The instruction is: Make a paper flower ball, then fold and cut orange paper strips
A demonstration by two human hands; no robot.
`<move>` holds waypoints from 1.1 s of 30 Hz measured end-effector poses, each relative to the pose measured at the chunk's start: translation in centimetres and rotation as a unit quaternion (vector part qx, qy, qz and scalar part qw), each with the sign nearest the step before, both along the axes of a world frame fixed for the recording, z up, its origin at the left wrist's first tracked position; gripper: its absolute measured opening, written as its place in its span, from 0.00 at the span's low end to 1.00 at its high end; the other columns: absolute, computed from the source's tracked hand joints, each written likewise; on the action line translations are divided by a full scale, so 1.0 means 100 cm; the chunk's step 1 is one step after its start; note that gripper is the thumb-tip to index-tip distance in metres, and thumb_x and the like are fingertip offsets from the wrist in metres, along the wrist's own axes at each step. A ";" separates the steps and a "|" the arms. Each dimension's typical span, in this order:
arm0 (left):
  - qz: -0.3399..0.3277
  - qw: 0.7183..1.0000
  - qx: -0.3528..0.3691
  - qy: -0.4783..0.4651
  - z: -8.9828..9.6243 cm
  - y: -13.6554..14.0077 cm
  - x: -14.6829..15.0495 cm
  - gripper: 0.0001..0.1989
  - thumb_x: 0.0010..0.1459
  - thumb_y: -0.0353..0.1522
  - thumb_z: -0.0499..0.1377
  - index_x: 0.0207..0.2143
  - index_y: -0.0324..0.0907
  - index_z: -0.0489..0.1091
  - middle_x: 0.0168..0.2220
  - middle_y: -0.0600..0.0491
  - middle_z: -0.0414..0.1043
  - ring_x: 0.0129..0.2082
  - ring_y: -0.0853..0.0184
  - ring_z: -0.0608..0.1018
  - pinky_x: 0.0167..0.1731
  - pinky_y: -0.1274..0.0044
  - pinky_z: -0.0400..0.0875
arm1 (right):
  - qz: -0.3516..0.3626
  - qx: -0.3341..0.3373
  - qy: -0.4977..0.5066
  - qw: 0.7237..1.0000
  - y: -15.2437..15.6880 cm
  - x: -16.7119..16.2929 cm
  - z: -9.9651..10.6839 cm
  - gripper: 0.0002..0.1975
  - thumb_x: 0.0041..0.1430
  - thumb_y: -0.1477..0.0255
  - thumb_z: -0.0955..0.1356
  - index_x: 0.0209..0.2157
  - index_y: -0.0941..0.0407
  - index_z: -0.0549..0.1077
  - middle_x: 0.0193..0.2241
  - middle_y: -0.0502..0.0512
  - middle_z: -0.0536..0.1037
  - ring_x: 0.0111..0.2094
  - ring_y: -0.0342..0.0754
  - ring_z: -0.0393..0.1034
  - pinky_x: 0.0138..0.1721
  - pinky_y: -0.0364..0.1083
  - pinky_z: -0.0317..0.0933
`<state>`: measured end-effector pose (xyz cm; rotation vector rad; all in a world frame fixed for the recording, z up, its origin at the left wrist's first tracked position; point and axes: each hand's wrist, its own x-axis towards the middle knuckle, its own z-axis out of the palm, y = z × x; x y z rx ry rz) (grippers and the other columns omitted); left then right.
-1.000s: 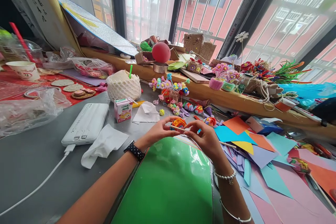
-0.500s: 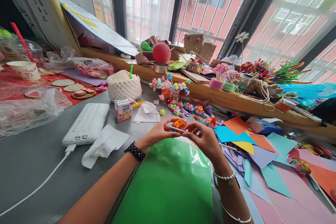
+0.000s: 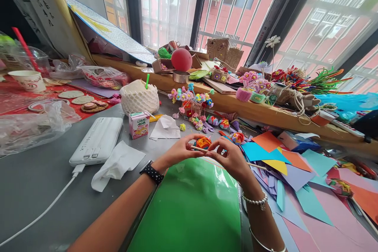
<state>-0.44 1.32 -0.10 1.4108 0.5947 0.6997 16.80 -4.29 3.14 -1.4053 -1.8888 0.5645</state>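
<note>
Both my hands are raised over the far end of a glossy green mat (image 3: 189, 204). My left hand (image 3: 179, 150) has its fingers curled round an orange folded-paper flower (image 3: 203, 142), which also shows some blue. A thin pale stick (image 3: 256, 165) runs across in front of the flower and out past my right hand. My right hand (image 3: 228, 157) pinches this stick between thumb and fingers, its fingertips close to the flower. Whether the stick is joined to the flower cannot be made out. Similar paper flowers (image 3: 238, 138) lie just beyond my right hand.
Coloured paper sheets (image 3: 313, 201) spread over the right side. On the left are a white power bank (image 3: 97, 139) with a cable, tissues (image 3: 118, 163), a small drink carton (image 3: 138, 125) and a wrapped coconut (image 3: 139, 96). Crafts crowd the window ledge (image 3: 224, 98).
Hardly anything differs. Both hands keep hold of the flower and stick, with only slight finger movement and a small shift of the view.
</note>
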 end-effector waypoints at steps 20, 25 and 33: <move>0.198 0.919 0.323 0.110 0.003 0.004 -0.006 0.19 0.45 0.39 0.60 0.42 0.45 0.67 0.54 0.49 0.56 0.54 0.59 0.60 0.52 0.67 0.54 | -0.072 0.110 -0.115 0.985 0.009 -0.005 -0.021 0.07 0.55 0.68 0.63 0.25 0.55 0.67 0.28 0.51 0.68 0.26 0.43 0.64 0.25 0.41 0.56; 0.160 0.903 0.373 0.138 -0.003 0.004 -0.003 0.08 0.48 0.36 0.58 0.31 0.44 0.73 0.50 0.49 0.62 0.52 0.59 0.62 0.51 0.68 0.54 | -0.047 0.104 -0.115 0.987 0.008 -0.008 -0.021 0.07 0.55 0.70 0.62 0.26 0.55 0.67 0.29 0.51 0.67 0.26 0.43 0.65 0.25 0.40 0.56; 0.120 0.935 0.307 0.132 -0.001 0.002 0.001 0.07 0.50 0.32 0.56 0.28 0.41 0.74 0.47 0.47 0.64 0.48 0.60 0.65 0.44 0.69 0.63 | -0.019 0.097 -0.108 0.989 0.008 -0.008 -0.022 0.05 0.55 0.71 0.63 0.27 0.55 0.68 0.29 0.51 0.67 0.28 0.42 0.65 0.27 0.40 0.58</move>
